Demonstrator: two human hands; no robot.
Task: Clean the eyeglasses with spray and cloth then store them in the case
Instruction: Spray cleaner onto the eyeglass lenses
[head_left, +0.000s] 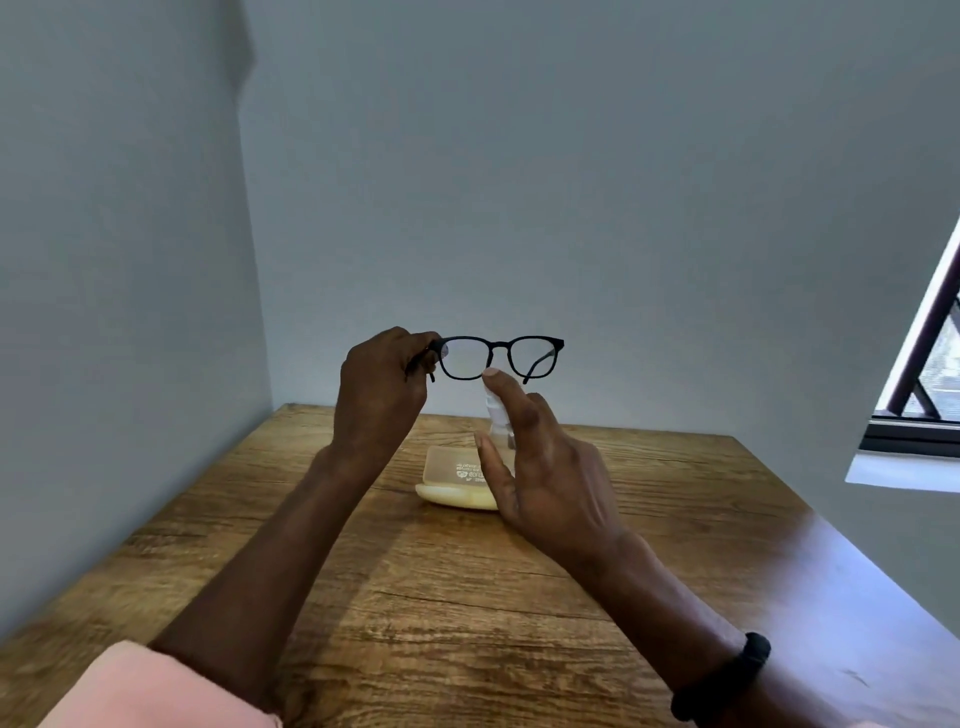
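The black-framed eyeglasses (501, 357) are pinched at one temple hinge by the left hand (382, 387) and held up above the brown wooden table (363, 571). Just right of them, a small clear spray bottle (497, 415) is gripped by the right hand (545, 467). Below both hands, a pale yellow translucent case (452, 478) is seen lying on the table.

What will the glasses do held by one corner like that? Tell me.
The glasses look thin-framed, so probably light, and the left hand pinching one hinge should hold them. The temples hang unfolded and may swing. Lenses likely smudge if touched.
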